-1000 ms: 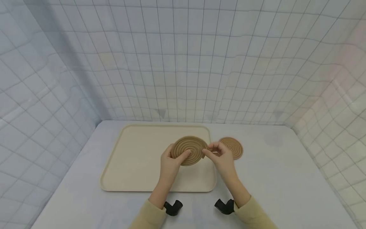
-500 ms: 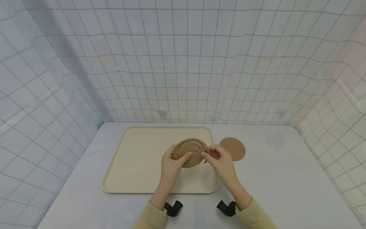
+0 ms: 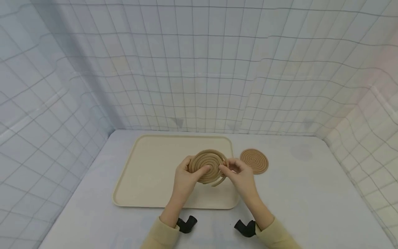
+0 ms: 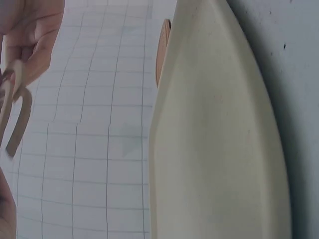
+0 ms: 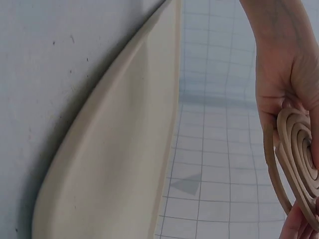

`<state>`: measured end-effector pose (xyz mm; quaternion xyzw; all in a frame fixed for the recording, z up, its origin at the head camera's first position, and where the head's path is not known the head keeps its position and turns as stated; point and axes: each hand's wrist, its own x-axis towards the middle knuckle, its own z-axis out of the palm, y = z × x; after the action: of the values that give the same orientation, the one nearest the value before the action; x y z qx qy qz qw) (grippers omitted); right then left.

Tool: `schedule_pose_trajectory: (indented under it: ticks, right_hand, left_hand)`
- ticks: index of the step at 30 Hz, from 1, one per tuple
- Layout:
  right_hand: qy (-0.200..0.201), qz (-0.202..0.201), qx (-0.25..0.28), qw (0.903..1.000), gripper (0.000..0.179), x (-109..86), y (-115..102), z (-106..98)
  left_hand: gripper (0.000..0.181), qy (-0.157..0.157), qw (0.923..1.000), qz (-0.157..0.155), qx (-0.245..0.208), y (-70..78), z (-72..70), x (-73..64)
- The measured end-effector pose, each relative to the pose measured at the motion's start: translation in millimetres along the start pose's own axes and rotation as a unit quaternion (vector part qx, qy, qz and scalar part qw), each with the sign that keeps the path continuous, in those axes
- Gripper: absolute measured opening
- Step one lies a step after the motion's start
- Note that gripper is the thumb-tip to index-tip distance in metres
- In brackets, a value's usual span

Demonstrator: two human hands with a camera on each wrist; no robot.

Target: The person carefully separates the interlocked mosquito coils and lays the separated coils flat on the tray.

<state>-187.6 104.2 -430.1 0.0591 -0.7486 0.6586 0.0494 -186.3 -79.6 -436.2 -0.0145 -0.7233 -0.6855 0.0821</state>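
Note:
In the head view a brown mosquito coil is held above the tray. My left hand grips its left side, thumb lying across the centre and fingers behind. At its right edge my right hand pinches the coil between thumb and fingers. An outer strand stands away from the rest of the spiral, its loose end curving below the right fingertips in the head view. The right wrist view shows the gap between that strand and the stacked inner rings. A second, redder-brown spiral coil lies flat on the table.
A cream tray lies under the hands, its raised rim facing the person. The white table extends right of it. Black wrist mounts sit at both cuffs. Gridded white sheeting surrounds the back and sides.
The outer strand has come away from the coil, opening a gap along the top and right; its loose end now hangs lower. The right hand keeps its pinch while the left hand stays put.

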Motion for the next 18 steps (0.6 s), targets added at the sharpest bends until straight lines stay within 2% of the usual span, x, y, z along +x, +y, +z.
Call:
schedule_pose_trajectory:
  ticks: [2,5,9,13,18]
  right_hand:
    - [-0.006,0.019,0.030,0.9994,0.023,-2.2,0.5,3.2]
    - [-0.017,0.026,0.050,0.9983,0.023,-4.0,1.5,6.2]
    - [-0.023,0.018,0.035,0.9990,0.022,-3.9,1.7,6.4]
    - [-0.020,-0.009,-0.011,0.9997,0.021,-1.9,-0.1,4.0]
    - [-0.015,-0.094,-0.086,0.9918,0.017,0.9,-5.8,1.1]
  left_hand:
    - [0.033,0.018,0.9997,0.002,-0.017,-0.3,1.2,-1.2]
    - [0.033,0.036,0.9988,0.007,-0.033,-2.0,2.2,-2.7]
    - [0.030,0.038,0.9987,0.021,-0.028,-2.9,0.5,-3.1]
    - [0.027,0.008,0.9995,0.032,0.000,-2.7,-2.8,-3.3]
    - [0.025,-0.045,0.9970,0.044,0.044,-0.4,-5.0,-4.0]
